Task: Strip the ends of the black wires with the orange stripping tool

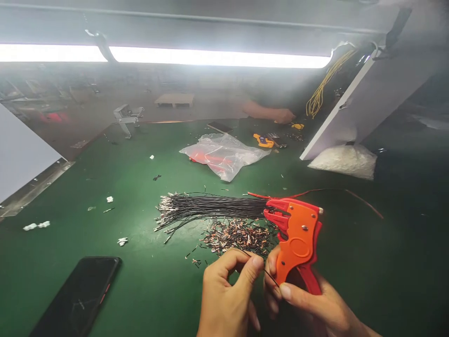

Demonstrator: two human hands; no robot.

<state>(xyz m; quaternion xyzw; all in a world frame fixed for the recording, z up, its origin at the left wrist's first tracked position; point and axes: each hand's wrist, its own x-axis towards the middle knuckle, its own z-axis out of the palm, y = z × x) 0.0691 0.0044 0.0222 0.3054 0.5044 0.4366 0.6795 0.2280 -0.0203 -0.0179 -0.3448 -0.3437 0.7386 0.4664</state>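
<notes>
In my right hand (321, 304) is an orange and red wire stripper (302, 229), its jaws pointing left. My left hand (226, 292) pinches a thin black wire (271, 276) between thumb and forefinger. That wire slants down to my right thumb, which also presses on it beside the tool's handle. Beyond my hands lies a long bundle of black wires (217, 206) with metal terminals at the left ends; the stripper hides its right end. A heap of cut wire scraps (242, 235), black with copper and pale bits, sits between the bundle and my left hand.
A phone (75, 297) lies at the lower left. White connectors (122, 241) dot the green table (147, 299). Farther back are a clear plastic bag (226, 154), a yellow tool (263, 140) and a bag of white parts (345, 161). Another person's hand (284, 116) shows across the table.
</notes>
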